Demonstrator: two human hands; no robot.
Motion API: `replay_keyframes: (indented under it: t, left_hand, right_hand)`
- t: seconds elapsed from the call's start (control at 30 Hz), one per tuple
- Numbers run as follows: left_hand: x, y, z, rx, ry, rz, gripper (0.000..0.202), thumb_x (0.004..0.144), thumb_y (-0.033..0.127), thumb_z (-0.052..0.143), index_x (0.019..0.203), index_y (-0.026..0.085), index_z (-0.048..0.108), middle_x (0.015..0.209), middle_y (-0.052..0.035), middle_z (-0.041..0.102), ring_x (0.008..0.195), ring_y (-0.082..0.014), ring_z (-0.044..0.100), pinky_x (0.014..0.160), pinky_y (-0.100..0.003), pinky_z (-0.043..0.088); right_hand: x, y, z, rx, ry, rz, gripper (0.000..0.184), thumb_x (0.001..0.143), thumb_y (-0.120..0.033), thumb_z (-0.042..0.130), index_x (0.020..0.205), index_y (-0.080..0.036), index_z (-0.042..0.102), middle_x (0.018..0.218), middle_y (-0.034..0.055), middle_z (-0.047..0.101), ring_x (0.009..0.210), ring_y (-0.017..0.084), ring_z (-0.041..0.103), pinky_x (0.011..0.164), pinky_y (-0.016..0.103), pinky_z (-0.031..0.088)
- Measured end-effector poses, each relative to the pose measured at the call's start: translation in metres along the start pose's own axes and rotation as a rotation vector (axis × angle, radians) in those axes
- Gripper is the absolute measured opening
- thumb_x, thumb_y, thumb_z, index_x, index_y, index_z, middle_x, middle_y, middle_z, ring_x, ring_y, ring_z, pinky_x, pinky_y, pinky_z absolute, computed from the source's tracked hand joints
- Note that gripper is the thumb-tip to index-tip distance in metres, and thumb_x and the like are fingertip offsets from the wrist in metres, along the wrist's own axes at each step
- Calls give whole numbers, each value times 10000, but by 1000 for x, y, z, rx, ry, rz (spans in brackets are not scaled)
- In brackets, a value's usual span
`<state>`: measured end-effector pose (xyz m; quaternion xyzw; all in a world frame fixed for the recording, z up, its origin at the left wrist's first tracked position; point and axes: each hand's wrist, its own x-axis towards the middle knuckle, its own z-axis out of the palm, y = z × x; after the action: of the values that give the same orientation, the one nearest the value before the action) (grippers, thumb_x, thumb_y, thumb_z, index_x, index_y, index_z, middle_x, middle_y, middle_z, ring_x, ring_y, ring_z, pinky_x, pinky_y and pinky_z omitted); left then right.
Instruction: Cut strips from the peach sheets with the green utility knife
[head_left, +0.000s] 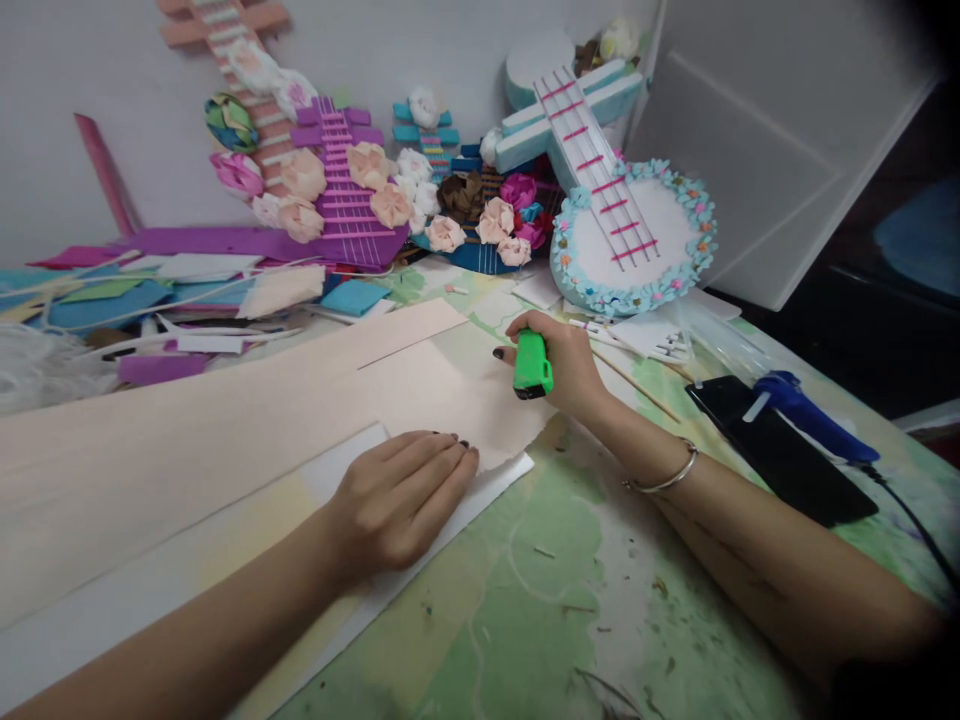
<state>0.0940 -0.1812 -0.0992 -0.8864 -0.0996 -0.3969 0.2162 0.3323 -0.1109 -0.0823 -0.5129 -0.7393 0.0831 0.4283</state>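
My left hand (409, 495) lies flat, fingers stretched out together, on the edge of a pale peach sheet (247, 420). Beneath that sheet is a white board (300, 600), its corner showing just past my fingertips. In my right hand (566, 360) is a bright green utility knife (532, 365), gripped with its black-tipped back end towards me; its blade is hidden. This hand is over the right end of the peach sheet, where the edge is curved. A straight slit runs along a strip at the sheet's far side.
Decorated guitar models, one purple (345, 190) and one light blue and white (622, 230), lean along the wall. Foam scraps (150, 290) pile at the left. At the right, a blue glue gun (814, 415) rests on a black phone-like slab (780, 460), near a thin wooden stick (637, 385).
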Motion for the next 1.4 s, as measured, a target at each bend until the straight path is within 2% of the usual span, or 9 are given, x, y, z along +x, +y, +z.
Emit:
replay_keyframes:
  t: [0.17,0.37,0.57,0.77,0.87,1.1,1.4]
  left_hand:
    - [0,-2,-3,10,20,-20,182,930,79,537,1067,52,653,955,-124,738,990,-242,691,807,-384,618]
    - [0,-3,-3,37,45,-48,183,938,86,526,1064,74,657,947,-104,739,989,-225,691,822,-367,612]
    - [3,-3,1,4,35,-55,156,934,86,523,1013,80,658,881,-106,734,904,-235,705,755,-379,616]
    - [9,-6,-2,-41,-71,-120,142,907,80,553,1006,92,655,887,-112,738,869,-235,713,738,-367,619]
    - [8,-7,-1,-23,-65,-128,128,907,66,541,947,104,656,864,-103,745,826,-223,719,714,-357,621]
    - [6,-5,5,-43,-85,-113,159,903,45,505,876,76,658,883,-125,746,813,-245,723,692,-382,624]
    - [2,-5,7,-46,-101,-129,157,889,32,520,883,56,675,867,-130,742,791,-247,717,677,-383,622]
  right_hand:
    - [1,-2,-1,-11,31,12,247,816,-441,656,778,-203,605,650,2,624,582,140,526,606,292,406]
    - [1,-8,-4,-85,96,48,143,813,-335,651,772,-201,620,641,5,629,579,144,529,600,282,387]
    - [1,-7,-3,-155,31,66,22,720,-177,641,716,-188,659,655,30,669,624,191,588,613,299,386]
    - [1,-10,-3,-122,65,75,208,636,-85,574,760,-204,692,665,19,688,632,210,612,620,308,418]
    - [1,-16,-3,-55,101,69,233,645,-84,560,790,-212,690,709,21,711,659,224,639,650,328,449]
    - [-2,-27,-5,-18,160,20,123,709,-159,621,807,-207,679,734,24,710,651,207,636,637,321,452]
    - [0,-20,-5,-11,179,27,96,716,-176,647,801,-199,688,721,24,698,651,200,632,654,323,455]
